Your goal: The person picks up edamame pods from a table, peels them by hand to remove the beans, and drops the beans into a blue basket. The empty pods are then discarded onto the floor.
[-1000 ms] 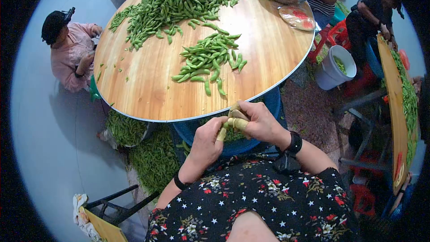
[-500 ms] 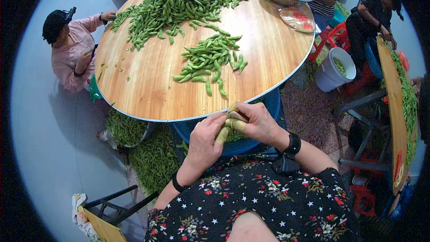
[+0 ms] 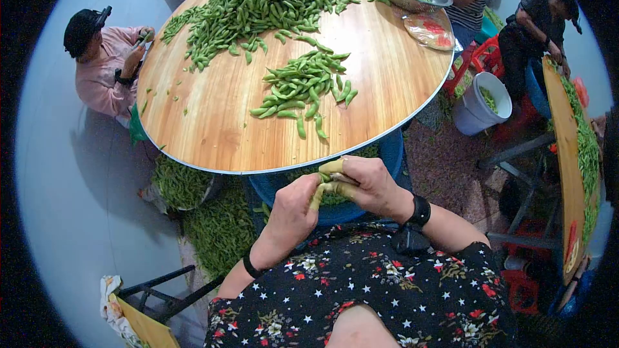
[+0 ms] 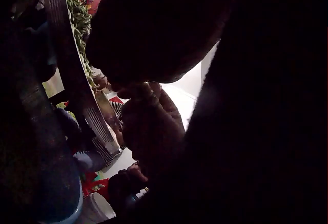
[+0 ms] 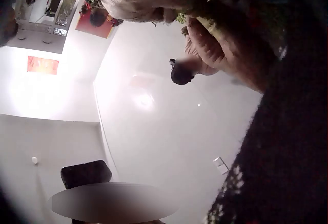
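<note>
Pod [image 3: 325, 180] is pinched betw. left hand [image 3: 291, 214] & right hand [image 3: 367, 183], both curled on it, just under the table [image 3: 213, 135] edge. Step looks like shelling; next needs thumbs to part the seam.

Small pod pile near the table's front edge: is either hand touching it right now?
Apart. Head view: the left hand and right hand sit off the table rim, with bare wood between them and the small pod pile.

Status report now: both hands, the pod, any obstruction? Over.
Left hand and right hand both pinch one pod, mostly hidden. Held just off the table rim, above blue tub. Nothing in the way.
</note>
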Tool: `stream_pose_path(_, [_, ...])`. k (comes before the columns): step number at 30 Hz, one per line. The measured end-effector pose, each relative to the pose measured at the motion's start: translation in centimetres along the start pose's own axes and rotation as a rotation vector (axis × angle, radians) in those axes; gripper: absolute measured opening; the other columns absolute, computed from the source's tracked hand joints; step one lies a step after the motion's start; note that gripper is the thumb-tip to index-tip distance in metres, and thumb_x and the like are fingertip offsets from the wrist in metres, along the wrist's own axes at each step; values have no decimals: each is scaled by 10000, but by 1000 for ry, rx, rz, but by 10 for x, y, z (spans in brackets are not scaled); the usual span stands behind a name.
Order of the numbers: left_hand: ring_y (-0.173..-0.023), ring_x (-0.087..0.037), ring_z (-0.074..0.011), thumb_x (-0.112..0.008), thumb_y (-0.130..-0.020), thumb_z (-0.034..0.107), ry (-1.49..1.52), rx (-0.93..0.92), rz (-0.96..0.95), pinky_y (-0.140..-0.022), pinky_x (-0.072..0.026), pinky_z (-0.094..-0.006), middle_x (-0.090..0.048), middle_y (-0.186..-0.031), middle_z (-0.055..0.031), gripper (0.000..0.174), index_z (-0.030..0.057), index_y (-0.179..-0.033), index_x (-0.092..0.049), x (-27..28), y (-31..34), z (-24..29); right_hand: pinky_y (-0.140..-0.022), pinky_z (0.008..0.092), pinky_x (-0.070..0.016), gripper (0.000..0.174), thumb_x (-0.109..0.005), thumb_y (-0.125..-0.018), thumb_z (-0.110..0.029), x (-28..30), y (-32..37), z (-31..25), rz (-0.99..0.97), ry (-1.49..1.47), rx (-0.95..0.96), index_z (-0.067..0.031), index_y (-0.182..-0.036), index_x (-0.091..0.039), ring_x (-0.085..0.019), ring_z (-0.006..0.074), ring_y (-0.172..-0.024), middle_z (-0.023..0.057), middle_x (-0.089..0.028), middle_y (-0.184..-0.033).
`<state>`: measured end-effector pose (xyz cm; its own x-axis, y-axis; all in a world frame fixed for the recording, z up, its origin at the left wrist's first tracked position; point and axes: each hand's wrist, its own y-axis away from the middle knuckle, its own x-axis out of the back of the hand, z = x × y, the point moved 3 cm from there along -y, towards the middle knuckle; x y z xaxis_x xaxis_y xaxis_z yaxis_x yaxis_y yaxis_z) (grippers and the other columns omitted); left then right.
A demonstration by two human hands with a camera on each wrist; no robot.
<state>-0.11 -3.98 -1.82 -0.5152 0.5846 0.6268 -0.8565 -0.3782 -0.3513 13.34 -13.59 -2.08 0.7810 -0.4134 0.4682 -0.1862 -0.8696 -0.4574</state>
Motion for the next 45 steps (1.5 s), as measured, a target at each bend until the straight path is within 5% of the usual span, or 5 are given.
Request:
stream_pose_path(6, [-788, -637, -353, -596, -819, 3, 78, -5, -81, -677, -511, -365, -629, -899, -192, 192, -13, -1009, -582, 5, 2, 6, -454, 211, -362, 116, -605, -888, -129, -10, 7, 14, -55, -1050, -818, -21, -926, -618, -476, 48, -523, -44, -527, -665])
stream_pose_path(22, [-792, -624, -336, -654, -828, 254, -524, 344, -531, -673, -497, -425, -637, -858, -129, 216, 77, -951, -671, 67, 28, -7, -600, 372, -458, 107, -619, -785, -73, -5, -2, 8, -195, -124, -116, -9, -859, -577, -554, 321, -646, 134, -541, -703])
stream_pose_path(29, [-887, -587, -362, -615, -785, 106, -560, -43, 47, -774, -487, -408, -616, -944, -171, 256, 28, -1029, -624, 89, -51, -81, -635, 428, -467, 236, -523, -934, -235, -6, -6, 10, -260, -37, -395, -8, -946, -584, -593, 388, -693, 220, -593, -770])
stream_pose_path(34, [-869, -581, -365, -591, -769, 18, -623, -135, -105, -750, -484, -421, -600, -898, -190, 226, -4, -993, -602, 65, -97, -114, -549, 288, -464, 276, -460, -974, -219, 4, -4, 12, -257, -114, -434, 1, -1061, -604, -578, 132, -594, 56, -576, -669])
stream_pose_path(45, [-750, -621, -93, -605, -884, 20, 820, 332, 41, -617, -502, -217, -653, -882, -37, 141, 14, -1022, -631, 19, -32, -42, -553, 274, -473, 326, -445, -976, -204, -11, -20, 7, -132, -561, -500, -2, -1230, -473, -571, 111, -621, 50, -616, -781])
